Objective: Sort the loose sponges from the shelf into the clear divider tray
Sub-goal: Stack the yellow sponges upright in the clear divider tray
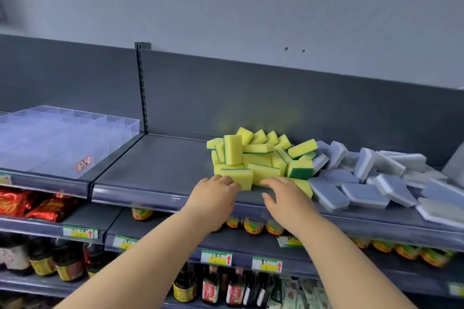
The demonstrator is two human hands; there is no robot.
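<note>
Head view: my left hand (216, 189) is at the near-left foot of the yellow sponge pile (261, 158), fingers loosely bent, tips touching the front sponge (237, 178) w/o closing round it. My right hand (283, 195) is at the pile's near-right foot, fingers spread wide, thumb out, palm down over the shelf (155, 165) edge, holding nothing; its fingertips reach the lowest yellow pieces. The pile is a jumble, some sponges on end, some flat, green scrub sides showing here & there. Touching the pile's right side is a spread of grey-and-white sponges (364, 183), mostly flat, a few tilted. The clear divider tray (62, 138) sits well to the left of the pile on the next shelf section, past the slotted upright (141, 88), w/ bare shelf between; a red sticker (84, 163) is on its front. Below the pile, under my forearms: price tags (216, 257), dark sauce bottles (211, 288), yellow-lidded jars (253, 226); red packets (37, 204) lower left.
</note>
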